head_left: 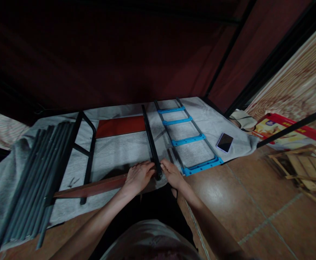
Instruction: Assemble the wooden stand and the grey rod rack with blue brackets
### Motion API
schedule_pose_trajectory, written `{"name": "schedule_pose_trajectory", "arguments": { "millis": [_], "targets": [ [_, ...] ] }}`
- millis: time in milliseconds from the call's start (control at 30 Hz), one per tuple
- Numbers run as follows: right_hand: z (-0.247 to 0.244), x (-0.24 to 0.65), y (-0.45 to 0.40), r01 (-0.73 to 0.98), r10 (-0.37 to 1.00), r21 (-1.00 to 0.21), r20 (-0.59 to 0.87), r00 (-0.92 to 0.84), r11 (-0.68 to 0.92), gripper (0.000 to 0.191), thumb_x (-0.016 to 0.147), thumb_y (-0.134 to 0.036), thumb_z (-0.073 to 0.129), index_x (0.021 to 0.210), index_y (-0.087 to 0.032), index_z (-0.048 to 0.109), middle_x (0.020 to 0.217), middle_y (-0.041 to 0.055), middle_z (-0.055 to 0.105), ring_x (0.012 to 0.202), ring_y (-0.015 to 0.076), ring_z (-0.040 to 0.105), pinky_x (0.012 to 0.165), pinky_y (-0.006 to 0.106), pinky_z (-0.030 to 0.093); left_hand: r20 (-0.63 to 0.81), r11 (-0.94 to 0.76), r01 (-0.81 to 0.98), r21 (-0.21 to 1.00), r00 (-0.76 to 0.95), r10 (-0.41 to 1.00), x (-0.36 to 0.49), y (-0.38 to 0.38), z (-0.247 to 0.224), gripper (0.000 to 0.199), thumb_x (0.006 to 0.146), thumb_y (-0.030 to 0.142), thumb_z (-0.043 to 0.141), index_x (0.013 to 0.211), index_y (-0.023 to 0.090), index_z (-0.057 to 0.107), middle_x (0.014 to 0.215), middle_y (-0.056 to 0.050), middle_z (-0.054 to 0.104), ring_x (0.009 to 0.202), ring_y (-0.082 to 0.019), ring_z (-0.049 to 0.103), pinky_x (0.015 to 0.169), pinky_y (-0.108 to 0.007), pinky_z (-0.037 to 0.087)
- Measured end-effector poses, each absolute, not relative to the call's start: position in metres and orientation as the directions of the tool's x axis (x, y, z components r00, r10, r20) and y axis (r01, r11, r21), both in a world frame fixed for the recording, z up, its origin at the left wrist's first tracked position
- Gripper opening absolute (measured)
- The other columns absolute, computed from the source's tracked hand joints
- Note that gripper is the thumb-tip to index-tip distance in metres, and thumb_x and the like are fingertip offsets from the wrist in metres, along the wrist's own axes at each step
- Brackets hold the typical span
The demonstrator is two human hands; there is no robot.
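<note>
A black metal bar [149, 135] stands between my two hands, its near end close to my body. My left hand [140, 176] is closed over the end of a red-brown board [93, 188], with its fingertips against the bar. On the other side, the curled fingers of my right hand [172, 174] press on the bar near its end; the screw or joint there, if any, is hidden. The far board [120, 126], orange-red, lies between the bar and a black metal side frame [89, 159]. Small screws [73, 182] lie on the grey cloth [120, 153].
Several grey tubes [34, 180] lie side by side at the left. Right of my hands is a ladder-like frame with blue plastic crosspieces [189, 140]. A phone [225, 142] rests near the cloth's right edge. Beyond are a red-and-yellow box [285, 130] and a folded wooden item [307, 168] on floor tiles.
</note>
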State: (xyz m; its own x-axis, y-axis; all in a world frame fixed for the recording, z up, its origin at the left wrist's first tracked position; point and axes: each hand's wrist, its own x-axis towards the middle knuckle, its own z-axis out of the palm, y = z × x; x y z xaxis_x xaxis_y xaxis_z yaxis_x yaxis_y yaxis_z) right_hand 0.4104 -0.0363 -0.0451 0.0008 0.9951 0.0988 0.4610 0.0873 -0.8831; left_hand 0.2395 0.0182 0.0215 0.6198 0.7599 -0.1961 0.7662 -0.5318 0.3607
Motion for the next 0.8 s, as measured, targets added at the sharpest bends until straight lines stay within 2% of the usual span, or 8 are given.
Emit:
{"name": "schedule_pose_trajectory", "arguments": {
  "millis": [233,400,567,800],
  "targets": [
    [-0.036,0.411,-0.033,0.356,1.000,-0.934,-0.014,0.001,-0.014,0.036,0.100,-0.049,0.035,0.075,-0.024,0.042,0.071,-0.0036,0.047,0.070,0.0146,0.048,0.065,0.027,0.037,-0.180,-0.559,0.760,0.331,0.633,0.753,0.240,0.017,0.021,0.023,0.093,0.025,0.046,0.102,0.023,0.067,0.106,-0.004,0.072,0.101,-0.022,0.067,0.083,-0.031,0.047],
    [-0.036,0.411,-0.038,0.330,0.996,-0.940,-0.068,0.062,-0.084,0.029,0.100,-0.045,0.037,0.082,-0.025,0.046,0.072,-0.0035,0.051,0.069,0.0151,0.051,0.066,0.027,0.039,-0.206,-0.561,0.748,0.355,0.648,0.733,0.238,0.019,0.024,0.027,0.095,0.028,0.043,0.108,0.024,0.067,0.111,-0.004,0.071,0.104,-0.023,0.067,0.082,-0.031,0.047],
    [-0.036,0.415,-0.042,0.379,0.998,-0.925,0.048,0.027,0.034,0.016,0.098,-0.038,0.044,0.099,-0.025,0.051,0.085,-0.0011,0.058,0.080,0.0168,0.057,0.075,0.029,0.043,-0.220,-0.553,0.755,0.352,0.641,0.736,0.238,0.019,0.026,0.029,0.095,0.028,0.045,0.113,0.023,0.067,0.115,-0.006,0.070,0.105,-0.023,0.066,0.082,-0.032,0.048],
    [-0.033,0.411,-0.038,0.455,0.996,-0.887,0.086,0.000,0.076,0.014,0.099,-0.033,0.036,0.094,-0.025,0.047,0.086,-0.0012,0.054,0.082,0.0169,0.055,0.075,0.029,0.042,-0.194,-0.567,0.758,0.322,0.639,0.744,0.240,0.017,0.024,0.026,0.095,0.026,0.045,0.107,0.024,0.068,0.111,-0.004,0.071,0.102,-0.021,0.066,0.084,-0.030,0.047]
  ]
}}
